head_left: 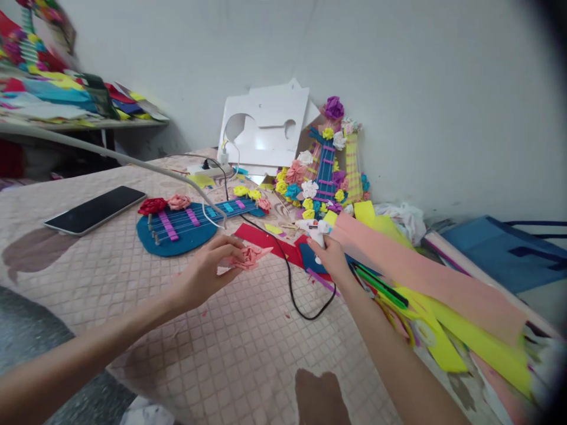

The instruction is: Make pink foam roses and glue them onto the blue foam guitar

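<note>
A pink crepe-paper flower (251, 256) is pinched in the fingers of my left hand (219, 262), held over the tablecloth. My right hand (330, 257) grips a white glue gun (315, 231) by its handle, above red and blue paper pieces. Left of centre lies a blue guitar-shaped craft (190, 241) with purple and light-blue strips across its strings. Red, pink and yellow paper flowers sit along its far edge, beyond my left hand. A black cord (290, 283) loops over the table between my hands.
A dark phone (97, 208) lies at the left. Flower-covered guitar crafts (326, 168) lean on the wall beside white cut-out boards (266, 141). A power strip (210, 170) stands behind. Pink paper (425, 271), yellow sheets and a green cutter (381, 284) cover the right side.
</note>
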### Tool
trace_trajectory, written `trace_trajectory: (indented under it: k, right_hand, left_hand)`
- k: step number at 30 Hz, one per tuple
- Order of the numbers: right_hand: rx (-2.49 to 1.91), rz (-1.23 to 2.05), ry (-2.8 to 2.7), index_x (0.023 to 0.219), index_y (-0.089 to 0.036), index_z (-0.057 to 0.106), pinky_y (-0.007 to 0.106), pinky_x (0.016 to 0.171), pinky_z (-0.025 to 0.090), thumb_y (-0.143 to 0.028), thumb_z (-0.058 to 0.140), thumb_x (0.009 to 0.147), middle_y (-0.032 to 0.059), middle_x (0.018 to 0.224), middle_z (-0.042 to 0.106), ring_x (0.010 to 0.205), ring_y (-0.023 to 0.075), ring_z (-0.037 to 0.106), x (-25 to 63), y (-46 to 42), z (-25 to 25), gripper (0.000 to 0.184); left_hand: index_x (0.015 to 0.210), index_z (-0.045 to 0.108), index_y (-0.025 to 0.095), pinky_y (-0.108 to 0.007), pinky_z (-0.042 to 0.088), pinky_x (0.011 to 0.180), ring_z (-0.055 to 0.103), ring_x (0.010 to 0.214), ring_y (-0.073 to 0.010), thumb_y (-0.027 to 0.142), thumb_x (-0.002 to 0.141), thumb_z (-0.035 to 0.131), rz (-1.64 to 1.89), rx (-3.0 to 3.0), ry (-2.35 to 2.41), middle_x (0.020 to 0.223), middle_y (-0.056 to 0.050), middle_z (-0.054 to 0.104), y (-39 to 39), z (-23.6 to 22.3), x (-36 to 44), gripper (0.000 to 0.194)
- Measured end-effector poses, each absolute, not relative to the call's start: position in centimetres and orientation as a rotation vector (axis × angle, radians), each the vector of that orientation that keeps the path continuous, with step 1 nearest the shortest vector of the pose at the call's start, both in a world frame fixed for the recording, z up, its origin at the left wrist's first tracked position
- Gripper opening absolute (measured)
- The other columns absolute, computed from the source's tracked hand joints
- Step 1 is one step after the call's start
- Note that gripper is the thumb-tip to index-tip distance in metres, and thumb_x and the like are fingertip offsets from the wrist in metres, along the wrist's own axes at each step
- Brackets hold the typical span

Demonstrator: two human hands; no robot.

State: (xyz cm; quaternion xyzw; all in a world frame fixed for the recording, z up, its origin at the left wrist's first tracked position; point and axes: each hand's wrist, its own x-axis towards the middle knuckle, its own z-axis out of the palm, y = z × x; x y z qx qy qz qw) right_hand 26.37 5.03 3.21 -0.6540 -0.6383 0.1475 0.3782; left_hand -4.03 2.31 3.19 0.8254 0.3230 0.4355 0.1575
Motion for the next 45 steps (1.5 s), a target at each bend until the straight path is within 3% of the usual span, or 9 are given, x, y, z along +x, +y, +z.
trace_trajectory:
  k: [13,21,36,45]
  right_hand:
    - [-1.628,0.405,-1.645,0.068,-0.017,0.057,0.026,0.053,0.035,-0.048,0.055,0.074,0.0014,0.056,0.054,0.057,0.0178,0.048,24.0,9.4,2.6,0.032]
    - [-1.524,0.778,-1.744,0.068,-0.017,0.057,0.023,0.046,0.034,-0.049,0.056,0.08,-0.0018,0.054,0.053,0.051,0.0138,0.048,24.1,0.9,4.8,0.035]
    - [-1.48,0.779,-1.786,0.081,-0.017,0.062,0.026,0.058,0.042,-0.039,0.055,0.08,0.0031,0.071,0.063,0.068,0.0192,0.056,22.0,-1.8,5.7,0.023]
    - [-1.446,0.917,-1.775,0.082,-0.017,0.064,0.025,0.05,0.037,-0.042,0.058,0.078,0.0021,0.063,0.059,0.061,0.0183,0.055,22.8,-2.5,5.6,0.026]
  left_hand:
    - [0.088,0.063,0.019,-0.036,0.049,0.086,0.058,0.099,-0.0188,0.01,0.081,0.056,1.196,2.376,0.879,0.106,-0.007,0.06,2.9,2.1,-3.4,0.013]
    - [0.093,0.059,0.021,-0.039,0.041,0.088,0.054,0.106,-0.0213,0.012,0.086,0.052,1.118,2.587,1.068,0.115,-0.007,0.058,3.0,1.8,-4.3,0.013]
    - [0.102,0.054,0.021,-0.044,0.028,0.098,0.053,0.109,-0.0221,0.009,0.092,0.043,1.024,2.938,1.039,0.122,-0.008,0.056,1.9,2.3,-3.8,0.019]
    - [0.102,0.056,0.022,-0.042,0.03,0.095,0.054,0.106,-0.0208,0.01,0.092,0.045,1.057,2.901,1.056,0.12,-0.006,0.057,2.2,2.0,-3.6,0.019]
